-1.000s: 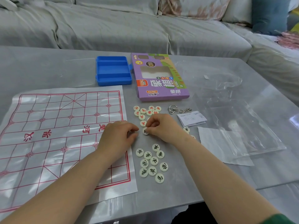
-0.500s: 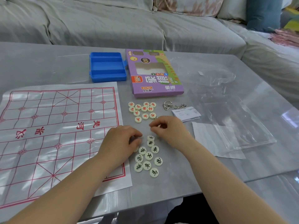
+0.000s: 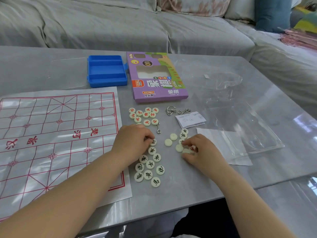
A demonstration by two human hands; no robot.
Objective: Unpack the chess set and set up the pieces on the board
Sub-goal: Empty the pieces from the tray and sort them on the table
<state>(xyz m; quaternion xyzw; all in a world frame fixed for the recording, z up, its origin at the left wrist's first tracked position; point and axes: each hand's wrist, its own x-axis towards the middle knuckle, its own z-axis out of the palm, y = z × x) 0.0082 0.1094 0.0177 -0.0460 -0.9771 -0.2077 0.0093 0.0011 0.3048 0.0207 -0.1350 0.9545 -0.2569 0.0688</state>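
Right hand (image 3: 200, 152) has slid rightward, fingers pinching a pale piece (image 3: 186, 150), left hand (image 3: 132, 141) pinching a black-lettered piece (image 3: 153, 142); a stray nudge could scatter the sorted pile (image 3: 150, 164).

**Open room at the left and near edge, clutter through the middle**

The table (image 3: 34, 66) offered open passage in the upper left of the frame and along the near edge at lower centre. The board sheet (image 3: 58, 134) lay flat at left, crossed only by the left forearm at its lower right corner. At top centre the blue case (image 3: 107, 71) and purple box (image 3: 157, 78) stood close side by side, blocking the far side. Below them the red-lettered pieces (image 3: 144, 115) crowded just beside the sheet, a narrow gap apart from the metal rings (image 3: 171, 110) and leaflet (image 3: 190, 119). The left hand (image 3: 132, 141), fingers curled onto the black-lettered pieces (image 3: 149, 167), and the right hand (image 3: 204, 152), pinching among the loose pieces (image 3: 171, 140), left a slim channel between them. The small hook (image 3: 158, 128) lay at its upper end. The clear plastic bag (image 3: 240, 131) covered the right.
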